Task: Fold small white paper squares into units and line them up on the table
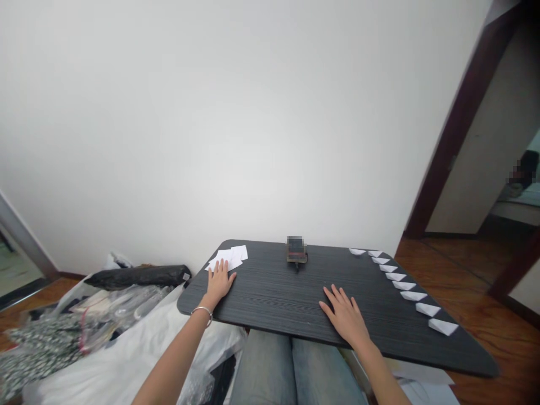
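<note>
Dark table (270, 295) against a white wall. Loose white paper sheets (230, 256) lie overlapping by the far-left corner. Left hand (218, 283): palm down, fingers extended and slightly apart, fingertips resting over the near part of the sheets; nothing clamped. Right hand (343, 315): palm down near the near edge, right of its middle, fingers spread, grasping nothing, well apart from the sheets. Nine folded white paper pieces (442, 327) form a line, beginning at the far edge near the far-right corner and running along the right edge toward the near-right corner. Small dark device (296, 253), partly pixelated, sits near the middle of the far edge.
</note>
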